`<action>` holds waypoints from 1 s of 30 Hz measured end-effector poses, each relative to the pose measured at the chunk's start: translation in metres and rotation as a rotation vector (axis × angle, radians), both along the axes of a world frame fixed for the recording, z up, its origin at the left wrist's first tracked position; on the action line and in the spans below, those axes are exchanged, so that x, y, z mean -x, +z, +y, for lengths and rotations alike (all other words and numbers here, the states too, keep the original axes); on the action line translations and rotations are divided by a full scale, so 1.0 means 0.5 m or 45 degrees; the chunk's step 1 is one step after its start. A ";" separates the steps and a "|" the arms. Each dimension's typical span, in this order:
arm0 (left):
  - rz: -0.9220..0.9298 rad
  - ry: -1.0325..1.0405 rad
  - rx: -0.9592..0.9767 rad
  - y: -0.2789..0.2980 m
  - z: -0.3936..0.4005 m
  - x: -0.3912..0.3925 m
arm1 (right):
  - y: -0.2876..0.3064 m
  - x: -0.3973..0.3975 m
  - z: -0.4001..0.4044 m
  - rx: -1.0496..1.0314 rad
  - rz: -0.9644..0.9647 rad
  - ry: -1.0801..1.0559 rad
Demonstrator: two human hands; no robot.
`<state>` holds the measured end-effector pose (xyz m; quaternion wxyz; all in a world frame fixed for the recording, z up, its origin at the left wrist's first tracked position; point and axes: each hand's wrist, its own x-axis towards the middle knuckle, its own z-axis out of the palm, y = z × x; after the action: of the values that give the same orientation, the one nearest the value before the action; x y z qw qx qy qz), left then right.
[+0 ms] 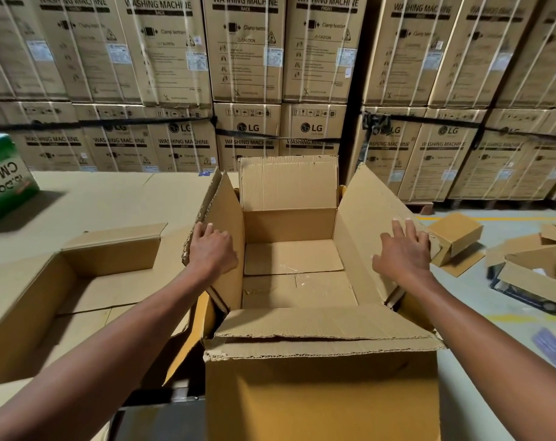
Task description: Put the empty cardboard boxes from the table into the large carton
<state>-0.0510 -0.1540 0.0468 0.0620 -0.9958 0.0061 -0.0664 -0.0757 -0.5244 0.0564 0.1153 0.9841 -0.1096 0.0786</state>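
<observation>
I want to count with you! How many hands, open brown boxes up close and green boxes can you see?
Hands: 2, left hand and right hand
Open brown boxes up close: 2, big carton and box on the table
Green boxes: 1, green box
Total: 5

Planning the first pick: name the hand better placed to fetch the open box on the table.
Left, probably. The left hand is nearest the open box; the right hand rests on the far flap.
</observation>
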 end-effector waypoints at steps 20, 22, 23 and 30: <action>-0.103 -0.211 0.130 0.028 -0.070 0.020 | 0.006 0.008 0.036 0.284 -0.053 0.048; -0.104 -0.232 0.132 0.024 -0.079 0.019 | 0.008 0.008 0.025 0.273 -0.073 0.010; -0.099 -0.236 0.132 0.022 -0.084 0.020 | 0.009 0.008 0.016 0.266 -0.076 -0.020; -0.027 -0.193 0.124 -0.005 -0.076 0.013 | -0.010 0.011 -0.062 0.234 -0.018 -0.039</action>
<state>-0.0576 -0.1921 0.0441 0.0084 -0.9936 0.0776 -0.0816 -0.0814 -0.5553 0.0514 0.2053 0.9671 -0.1176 0.0936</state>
